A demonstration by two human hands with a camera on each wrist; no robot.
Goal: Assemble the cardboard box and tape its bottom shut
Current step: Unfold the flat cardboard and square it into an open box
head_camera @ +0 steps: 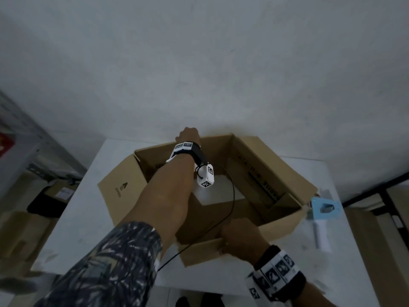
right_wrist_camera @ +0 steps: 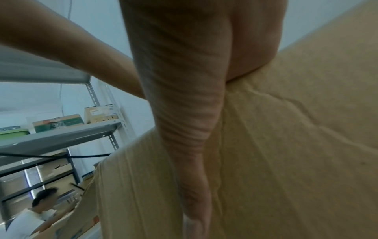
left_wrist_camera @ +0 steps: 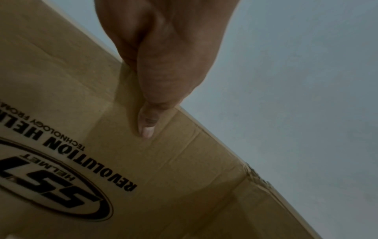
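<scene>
A brown cardboard box [head_camera: 261, 156] stands opened up on the white table [head_camera: 88, 218], and the tabletop shows through its open bottom. My left hand [head_camera: 188, 135] reaches across the box and grips the top edge of the far wall. In the left wrist view its thumb [left_wrist_camera: 159, 80] presses the printed inner face of the box [left_wrist_camera: 143, 177]; the fingers are hidden behind the wall. My right hand [head_camera: 239, 235] holds the near wall's top edge, with the thumb [right_wrist_camera: 184, 113] lying down the outer cardboard [right_wrist_camera: 286, 161].
A light-blue tape dispenser [head_camera: 324, 209] with a white handle lies on the table just right of the box. A black cable [head_camera: 230, 196] hangs from my left wrist across the box. Cartons [head_camera: 22, 231] sit on the floor at left. Metal shelving [right_wrist_camera: 61, 135] and another person [right_wrist_camera: 30, 218] are nearby.
</scene>
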